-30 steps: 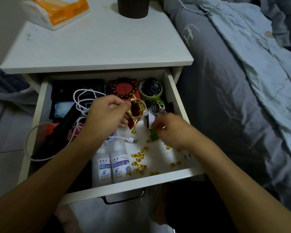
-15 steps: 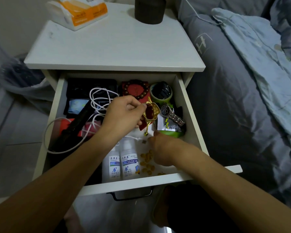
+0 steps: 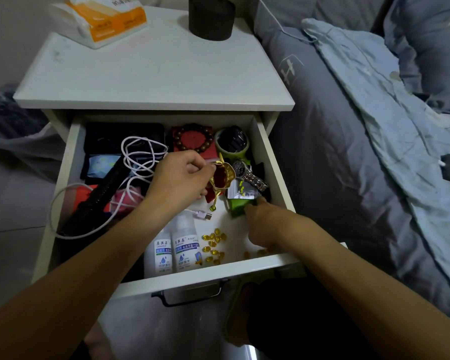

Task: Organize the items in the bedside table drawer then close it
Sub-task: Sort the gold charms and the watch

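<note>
The drawer (image 3: 273, 157) of the white bedside table (image 3: 151, 74) was seen pulled fully out, its contents in disorder. A small red pouch with gold trim (image 3: 222, 178) was held open above the middle of the drawer by the left hand (image 3: 179, 178), whose fingers were curled round its rim, a gold drawstring hanging from it. The right hand (image 3: 268, 227) was lowered to the drawer floor near the front right corner, its knuckles turned up and its fingers bent under; whether anything was pinched in them could not be told. Yellow capsules (image 3: 213, 241) were scattered on the white floor just left of that hand, and a few more lay by the front wall. Two white bottles with blue labels (image 3: 174, 245) were laid side by side against the front wall, beside the capsules. A white cable (image 3: 140, 157) was looped over dark items on the left, with its plug end lying near the bottles. At the back a bead bracelet (image 3: 192, 137) rested on a red box, and a green roll (image 3: 231, 142) stood beside it. A metal wristwatch (image 3: 247, 172) was placed just behind a green packet (image 3: 238, 206) touching the right hand. On the table top a tissue pack (image 3: 102, 19) and a dark cylinder (image 3: 211, 18) were set.
</note>
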A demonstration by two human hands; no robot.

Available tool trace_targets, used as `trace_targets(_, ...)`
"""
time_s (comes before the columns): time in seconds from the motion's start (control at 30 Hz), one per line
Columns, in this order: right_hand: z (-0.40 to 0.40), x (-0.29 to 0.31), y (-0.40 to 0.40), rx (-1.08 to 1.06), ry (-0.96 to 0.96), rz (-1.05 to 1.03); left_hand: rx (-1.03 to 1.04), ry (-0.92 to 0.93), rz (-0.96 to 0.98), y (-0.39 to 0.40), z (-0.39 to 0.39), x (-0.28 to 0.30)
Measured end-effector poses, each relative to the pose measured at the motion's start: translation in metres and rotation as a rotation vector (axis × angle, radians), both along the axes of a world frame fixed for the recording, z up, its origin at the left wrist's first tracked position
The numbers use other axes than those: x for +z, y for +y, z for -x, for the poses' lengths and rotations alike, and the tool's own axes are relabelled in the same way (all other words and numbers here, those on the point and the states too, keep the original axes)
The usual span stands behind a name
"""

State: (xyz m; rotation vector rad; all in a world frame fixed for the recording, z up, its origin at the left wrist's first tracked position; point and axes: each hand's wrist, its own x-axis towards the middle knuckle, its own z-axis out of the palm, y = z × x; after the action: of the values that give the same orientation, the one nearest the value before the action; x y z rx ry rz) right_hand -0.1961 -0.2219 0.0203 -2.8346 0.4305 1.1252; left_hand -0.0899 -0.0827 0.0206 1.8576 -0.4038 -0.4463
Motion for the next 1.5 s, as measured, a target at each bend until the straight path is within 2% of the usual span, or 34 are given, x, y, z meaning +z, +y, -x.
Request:
trace_targets(0.07, 0.001, 0.001, 0.004, -0.037, 0.054, -0.02, -0.005, -0.007, -0.011, 0.0, 0.0, 0.001)
trace_targets(0.2, 0.008, 0.009, 0.006, 0.061, 0.17, -0.018, -0.029, -0.018, -0.019, 0.001, 0.001, 0.002)
trace_targets(0.3, 0.004, 0.009, 0.003, 0.061, 0.043, -0.073, -0.034, -0.02, -0.021, 0.001, 0.001, 0.002)
trace_targets(0.4, -0.009, 0.003, 0.007, 0.1, -0.148, -0.286, -0.018, -0.022, -0.023, 0.001, 0.0, 0.002)
trace_targets(0.47, -0.016, -0.004, 0.017, 0.208, -0.097, -0.39, -0.009, -0.019, -0.028, 0.002, -0.001, 0.002)
trace_targets(0.53, -0.022, -0.011, 0.022, 0.299, -0.044, -0.401, -0.009, -0.009, -0.035, 0.002, -0.002, 0.001)
trace_targets(0.63, -0.023, -0.012, 0.02, 0.34, 0.001, -0.393, -0.021, -0.002, -0.031, 0.003, -0.001, 0.0)
trace_targets(0.77, -0.017, -0.013, 0.015, 0.381, 0.087, -0.492, -0.039, 0.003, -0.032, 0.002, 0.001, 0.0)
trace_targets(0.9, -0.013, -0.009, 0.009, 0.406, 0.175, -0.464, -0.062, 0.022, -0.015, 0.003, 0.002, 0.0)
trace_targets(0.97, -0.017, -0.005, 0.006, 0.352, 0.096, -0.477, -0.072, 0.018, -0.006, 0.002, 0.002, 0.001)
trace_targets(1.07, -0.025, -0.012, 0.012, 0.301, -0.149, -0.524, -0.088, 0.008, 0.007, 0.002, 0.003, 0.002)
trace_targets(1.17, -0.026, -0.027, 0.017, 0.349, -0.211, -0.564, -0.109, 0.006, 0.018, 0.003, 0.004, 0.003)
trace_targets(1.33, -0.018, -0.031, 0.023, 0.443, -0.017, -0.616, -0.148, -0.018, 0.01, 0.005, 0.006, 0.003)
trace_targets(1.43, -0.015, -0.027, 0.02, 0.402, 0.19, -0.503, -0.163, -0.029, 0.026, 0.007, 0.008, 0.005)
trace_targets(1.5, -0.014, -0.02, 0.012, 0.378, 0.261, -0.428, -0.163, -0.028, 0.033, 0.006, 0.008, 0.007)
